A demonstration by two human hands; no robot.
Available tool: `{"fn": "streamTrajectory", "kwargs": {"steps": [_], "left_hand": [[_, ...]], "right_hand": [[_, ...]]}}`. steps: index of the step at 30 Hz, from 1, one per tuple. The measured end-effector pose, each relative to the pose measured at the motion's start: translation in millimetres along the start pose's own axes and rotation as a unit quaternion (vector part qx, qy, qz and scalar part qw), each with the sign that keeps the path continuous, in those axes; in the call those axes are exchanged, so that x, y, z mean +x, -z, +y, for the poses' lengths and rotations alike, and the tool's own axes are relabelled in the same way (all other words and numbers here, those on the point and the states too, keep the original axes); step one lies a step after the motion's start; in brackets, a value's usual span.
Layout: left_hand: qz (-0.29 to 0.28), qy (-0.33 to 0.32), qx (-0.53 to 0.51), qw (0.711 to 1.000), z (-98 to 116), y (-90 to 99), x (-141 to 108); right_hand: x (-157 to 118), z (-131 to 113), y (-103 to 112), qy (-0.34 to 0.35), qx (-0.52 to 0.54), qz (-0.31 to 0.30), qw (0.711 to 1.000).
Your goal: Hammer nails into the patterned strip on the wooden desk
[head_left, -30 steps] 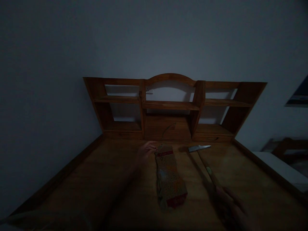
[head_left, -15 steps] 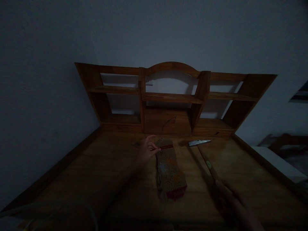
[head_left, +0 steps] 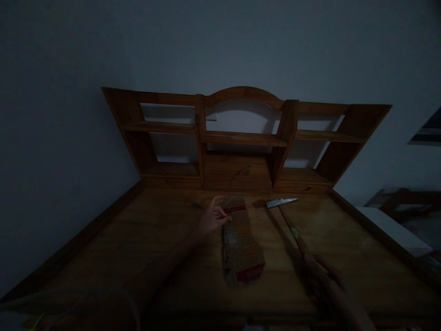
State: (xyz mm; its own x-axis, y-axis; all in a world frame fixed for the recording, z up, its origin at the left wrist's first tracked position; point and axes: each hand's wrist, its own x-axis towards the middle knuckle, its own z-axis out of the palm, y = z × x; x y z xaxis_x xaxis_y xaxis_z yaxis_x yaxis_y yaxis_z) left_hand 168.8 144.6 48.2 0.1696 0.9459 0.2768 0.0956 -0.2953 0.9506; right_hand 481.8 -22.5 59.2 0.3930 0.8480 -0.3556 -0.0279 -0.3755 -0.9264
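Observation:
A flattened cardboard box (head_left: 245,248), brown with red bands and an orange pattern, lies on the wooden desk. At its far left edge my left hand (head_left: 211,220) is closed in a pinch, thumb and forefinger together on a small shiny thing (head_left: 230,219) too small to name. My right hand (head_left: 325,278) is wrapped round the wooden handle of a hammer (head_left: 281,202). The hammer's metal head is to the right of the box's far end, apart from it, and casts a shadow on the desk. Dim light hides much of the right fingers.
Along the back of the wooden desk (head_left: 165,220) stands a wooden shelf unit (head_left: 241,138) with several compartments, against a pale wall. A white surface (head_left: 392,230) and a dark chair-like shape (head_left: 413,202) are beyond the right edge. A pale curved strip blurs the lower left.
The whole view has shifted slightly. My left hand keeps its pinch at the box, and the hammer stays in my right hand with nearly the same pose.

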Motion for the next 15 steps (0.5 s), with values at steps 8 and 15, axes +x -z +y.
{"fn": "streamTrajectory", "kwargs": {"steps": [8,15], "left_hand": [[-0.007,0.0,-0.002,1.0,-6.3,-1.6,-0.8],[-0.024,-0.013,-0.029,0.999,-15.3,-7.2,-2.5]], "right_hand": [[9.0,5.7,3.9,0.001,0.002,-0.032,0.999],[-4.2,-5.6,-1.5,0.021,-0.061,0.027,0.998]]}}
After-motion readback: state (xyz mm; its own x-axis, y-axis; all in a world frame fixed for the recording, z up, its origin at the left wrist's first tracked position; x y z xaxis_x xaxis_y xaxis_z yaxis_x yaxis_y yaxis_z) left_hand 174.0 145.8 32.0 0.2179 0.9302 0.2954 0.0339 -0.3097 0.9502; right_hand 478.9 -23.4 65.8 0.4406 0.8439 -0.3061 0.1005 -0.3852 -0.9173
